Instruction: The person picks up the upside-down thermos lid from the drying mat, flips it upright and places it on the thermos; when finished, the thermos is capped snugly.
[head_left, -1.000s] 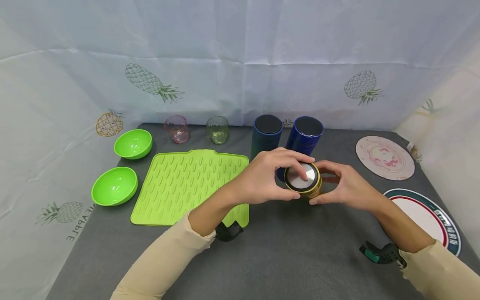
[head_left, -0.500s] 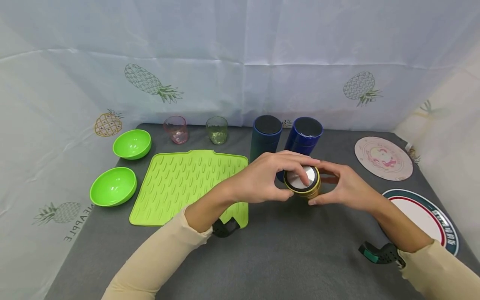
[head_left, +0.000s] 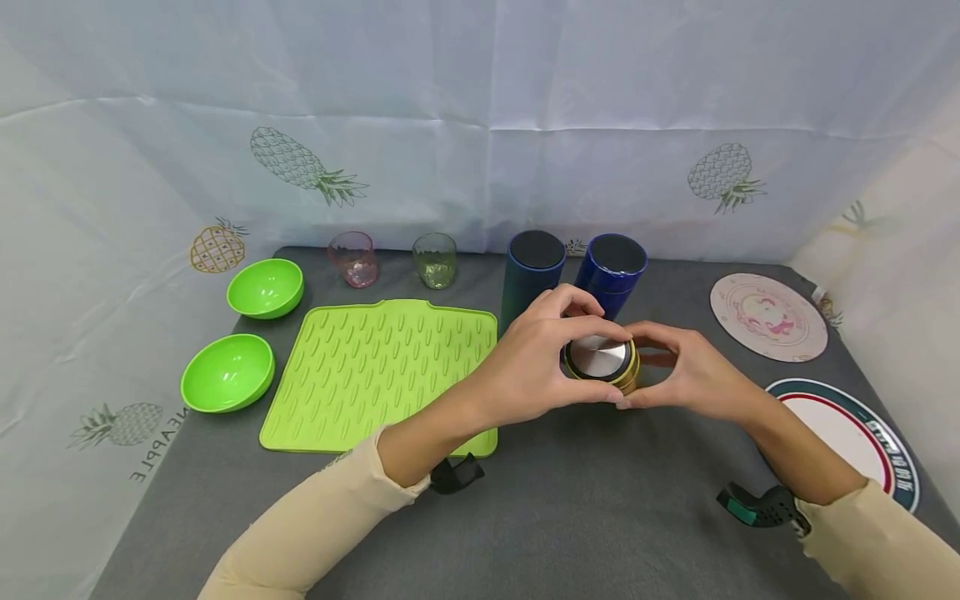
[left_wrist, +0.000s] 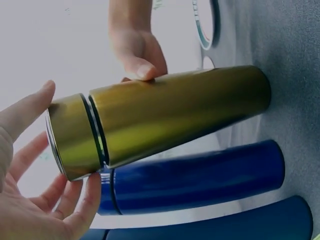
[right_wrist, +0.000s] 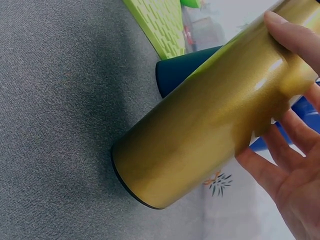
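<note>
A gold thermos flask [left_wrist: 185, 110] stands upright on the table, in front of the two blue ones. Its lid [left_wrist: 75, 135] has a silver top and sits on the body, a dark seam between the two. My left hand [head_left: 536, 358] grips this lid, thumb on the near side and fingers around the far side. My right hand [head_left: 690, 375] holds the body just below it; in the right wrist view the thumb and fingers [right_wrist: 277, 150] wrap the gold wall. Behind stand a glossy blue thermos flask [head_left: 613, 271] and a dark teal one [head_left: 532, 275].
A lime-green mat [head_left: 382, 375] lies left of the flasks. Two green bowls [head_left: 265, 288] stand beyond it, and a pink glass [head_left: 354, 260] and a green glass [head_left: 435, 262] behind. On the right are a pink round mat [head_left: 768, 317] and a white plate [head_left: 832, 437].
My left hand has turned on the lid: a finger that lay across its silver top is now off it, and the fingers circle the rim. The right hand has kept its hold.
</note>
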